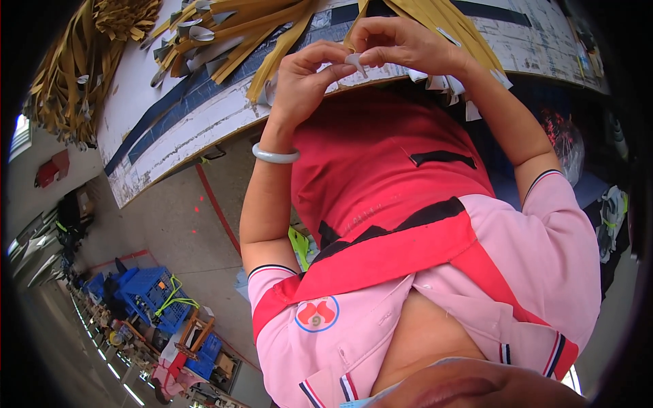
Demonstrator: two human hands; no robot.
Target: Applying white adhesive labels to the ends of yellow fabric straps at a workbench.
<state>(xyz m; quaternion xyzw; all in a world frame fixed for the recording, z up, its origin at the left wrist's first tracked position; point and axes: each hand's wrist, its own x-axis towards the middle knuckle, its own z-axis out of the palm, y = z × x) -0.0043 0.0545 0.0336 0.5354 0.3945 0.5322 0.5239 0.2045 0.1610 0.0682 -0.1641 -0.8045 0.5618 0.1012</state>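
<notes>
At the table's near edge, both my hands are raised close together with fingertips pinched. My left hand [306, 80], on the arm with the pale bangle [275, 154], grips one side of a small pale grey piece of strip [354, 63]. On the other side of that piece, my right hand [408, 49] has its thumb and forefinger closed on it. The piece curls between the fingertips, and part of it is hidden by them. A mustard-yellow strip [358, 24] runs up behind my fingers; whether it joins the pale piece I cannot tell.
Bundles of yellow strips with grey ends [228, 30] lie across the worn white table [187, 139], beside a dark blue band [151, 122]. More strips [71, 78] hang at the far left corner. Blue crates [156, 297] stand on the floor, lower left.
</notes>
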